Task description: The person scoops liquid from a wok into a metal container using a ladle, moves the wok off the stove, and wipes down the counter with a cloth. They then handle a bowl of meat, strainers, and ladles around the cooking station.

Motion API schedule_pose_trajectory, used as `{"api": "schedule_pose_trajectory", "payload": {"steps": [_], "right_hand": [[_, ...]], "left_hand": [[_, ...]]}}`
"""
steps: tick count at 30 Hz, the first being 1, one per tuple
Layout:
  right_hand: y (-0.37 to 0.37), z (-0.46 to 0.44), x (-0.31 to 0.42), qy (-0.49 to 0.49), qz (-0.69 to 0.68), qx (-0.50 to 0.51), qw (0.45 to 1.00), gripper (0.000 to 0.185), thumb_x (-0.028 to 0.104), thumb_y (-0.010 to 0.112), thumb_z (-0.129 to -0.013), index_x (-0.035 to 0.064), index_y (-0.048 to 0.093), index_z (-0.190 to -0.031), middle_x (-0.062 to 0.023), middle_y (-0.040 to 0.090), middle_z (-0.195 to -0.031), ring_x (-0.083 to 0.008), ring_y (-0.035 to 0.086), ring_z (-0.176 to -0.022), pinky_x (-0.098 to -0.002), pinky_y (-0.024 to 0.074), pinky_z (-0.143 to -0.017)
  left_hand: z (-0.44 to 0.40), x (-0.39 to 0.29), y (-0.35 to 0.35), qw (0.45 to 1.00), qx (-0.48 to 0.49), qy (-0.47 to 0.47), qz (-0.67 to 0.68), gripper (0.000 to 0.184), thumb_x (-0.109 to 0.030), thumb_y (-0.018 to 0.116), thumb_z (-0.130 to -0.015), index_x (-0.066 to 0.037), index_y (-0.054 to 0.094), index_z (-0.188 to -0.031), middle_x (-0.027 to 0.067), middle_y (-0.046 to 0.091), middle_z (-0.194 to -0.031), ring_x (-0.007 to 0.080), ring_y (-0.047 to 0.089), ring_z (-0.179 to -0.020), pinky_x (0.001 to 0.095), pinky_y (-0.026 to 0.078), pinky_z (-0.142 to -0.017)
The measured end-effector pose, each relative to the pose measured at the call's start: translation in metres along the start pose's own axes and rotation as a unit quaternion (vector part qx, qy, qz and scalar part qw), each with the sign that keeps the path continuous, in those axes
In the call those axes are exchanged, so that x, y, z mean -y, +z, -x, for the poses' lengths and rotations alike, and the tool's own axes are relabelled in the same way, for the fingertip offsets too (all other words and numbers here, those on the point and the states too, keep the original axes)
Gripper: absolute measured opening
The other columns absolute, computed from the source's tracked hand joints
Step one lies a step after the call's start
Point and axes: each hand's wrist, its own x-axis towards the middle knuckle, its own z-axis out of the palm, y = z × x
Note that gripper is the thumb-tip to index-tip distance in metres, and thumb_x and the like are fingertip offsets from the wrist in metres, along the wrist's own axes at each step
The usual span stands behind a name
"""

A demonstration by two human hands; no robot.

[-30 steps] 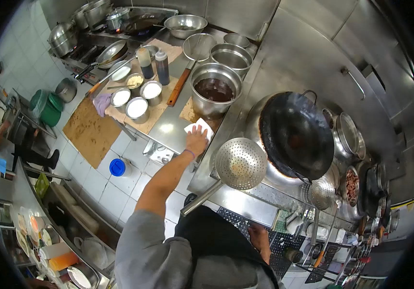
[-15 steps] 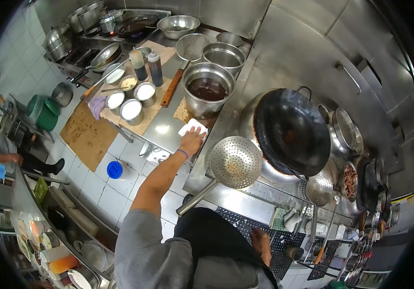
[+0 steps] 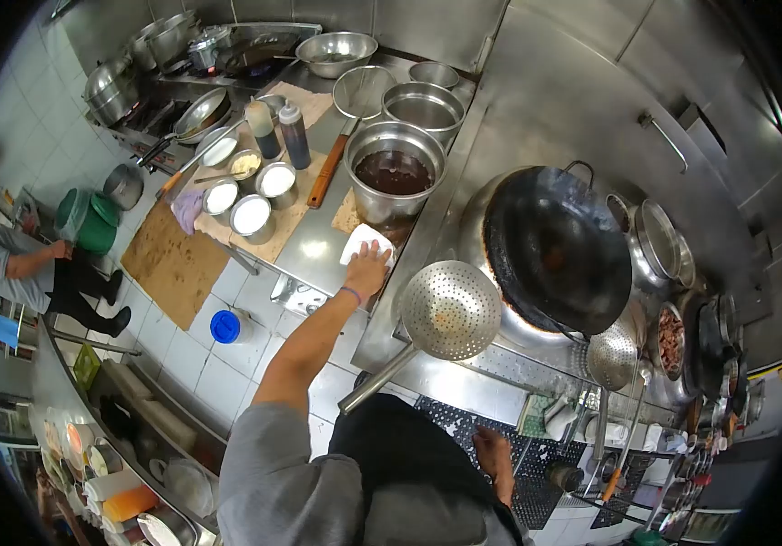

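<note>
Left hand (image 3: 369, 269) lies spread upon a partly hidden white cloth (image 3: 357, 242); right hand (image 3: 493, 451) curls, grip unclear.

we have bright, fairly even light, seemingly from above. glare leaves a pale spot on the steel counter (image 3: 315, 248), and the white cloth (image 3: 360, 244) looks nearly washed out. the black wok (image 3: 550, 259) shows a grey sheen. our wide lens bends straight edges, black rounds off the corners, and small things near the rim look soft.
</note>
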Motion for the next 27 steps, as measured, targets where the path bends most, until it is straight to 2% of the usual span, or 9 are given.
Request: {"api": "schedule_pose_trajectory", "payload": {"steps": [3, 4, 7, 8, 11, 15, 20, 27], "right_hand": [[-0.013, 0.002, 0.027, 0.017, 0.004, 0.006, 1.000, 0.030, 0.019, 0.067, -0.089, 0.0024, 0.070, -0.115, -0.0233, 0.070, -0.104, -0.0346, 0.070, -0.097, -0.0396, 0.0549, -0.085], [-0.011, 0.003, 0.024, -0.008, 0.007, -0.008, 1.000, 0.031, 0.019, 0.066, -0.089, 0.0040, 0.069, -0.116, -0.0233, 0.070, -0.104, -0.0350, 0.070, -0.097, -0.0399, 0.0548, -0.084], [-0.005, 0.001, 0.016, -0.005, 0.020, 0.013, 1.000, 0.031, 0.020, 0.065, -0.090, 0.0036, 0.069, -0.116, -0.0229, 0.070, -0.104, -0.0350, 0.070, -0.097, -0.0401, 0.0548, -0.085], [-0.005, 0.000, 0.015, -0.015, 0.031, 0.023, 0.999, 0.031, 0.020, 0.064, -0.091, 0.0023, 0.069, -0.116, -0.0229, 0.070, -0.107, -0.0348, 0.070, -0.098, -0.0401, 0.0546, -0.086], [-0.006, -0.001, 0.011, 0.001, 0.037, 0.020, 0.999, 0.031, 0.019, 0.064, -0.090, 0.0018, 0.068, -0.117, -0.0227, 0.070, -0.108, -0.0346, 0.070, -0.099, -0.0398, 0.0547, -0.086], [-0.002, 0.000, 0.012, 0.000, 0.023, 0.012, 1.000, 0.030, 0.018, 0.064, -0.090, 0.0017, 0.069, -0.115, -0.0220, 0.070, -0.106, -0.0347, 0.070, -0.098, -0.0398, 0.0552, -0.085], [-0.004, -0.006, 0.023, 0.008, 0.017, 0.008, 1.000, 0.029, 0.019, 0.065, -0.090, 0.0015, 0.070, -0.112, -0.0214, 0.071, -0.103, -0.0354, 0.070, -0.095, -0.0399, 0.0558, -0.083], [-0.003, 0.004, 0.006, -0.025, 0.028, -0.041, 0.998, 0.029, 0.018, 0.068, -0.088, 0.0031, 0.070, -0.112, -0.0212, 0.071, -0.100, -0.0344, 0.071, -0.089, -0.0405, 0.0563, -0.080]], "left_hand": [[-0.002, 0.027, 0.011, 0.990, -0.116, 0.066, -0.042, 0.052, -0.031, 0.049, -0.099, -0.018, 0.040, -0.149, 0.0170, 0.029, -0.158, 0.0394, 0.029, -0.144, 0.0557, 0.030, -0.113], [-0.002, 0.033, 0.013, 0.988, -0.130, 0.078, -0.037, 0.053, -0.027, 0.046, -0.100, -0.016, 0.037, -0.150, 0.0164, 0.028, -0.158, 0.0385, 0.029, -0.144, 0.0545, 0.029, -0.114], [0.004, 0.034, 0.021, 0.989, -0.105, 0.089, -0.047, 0.055, -0.024, 0.047, -0.099, -0.015, 0.035, -0.151, 0.0161, 0.026, -0.159, 0.0382, 0.029, -0.144, 0.0534, 0.029, -0.115], [0.008, 0.031, 0.024, 0.990, -0.101, 0.083, -0.055, 0.054, -0.023, 0.045, -0.098, -0.014, 0.037, -0.151, 0.0170, 0.026, -0.159, 0.0406, 0.029, -0.144, 0.0537, 0.029, -0.114], [0.031, 0.023, 0.038, 0.986, -0.111, 0.103, -0.065, 0.049, -0.022, 0.048, -0.096, -0.010, 0.046, -0.143, 0.0221, 0.037, -0.151, 0.0446, 0.037, -0.137, 0.0538, 0.036, -0.108], [0.035, 0.016, 0.031, 0.991, -0.080, 0.094, -0.047, 0.049, -0.019, 0.049, -0.093, -0.008, 0.049, -0.141, 0.0239, 0.039, -0.150, 0.0457, 0.039, -0.135, 0.0546, 0.040, -0.105], [-0.006, 0.007, 0.029, 0.998, -0.052, 0.020, -0.023, 0.048, -0.028, 0.047, -0.099, -0.016, 0.046, -0.145, 0.0205, 0.030, -0.156, 0.0455, 0.030, -0.141, 0.0570, 0.032, -0.110], [0.015, 0.007, 0.025, 0.992, -0.099, 0.075, -0.029, 0.048, -0.020, 0.050, -0.095, -0.014, 0.049, -0.142, 0.0171, 0.038, -0.152, 0.0431, 0.036, -0.138, 0.0532, 0.038, -0.108]]}}
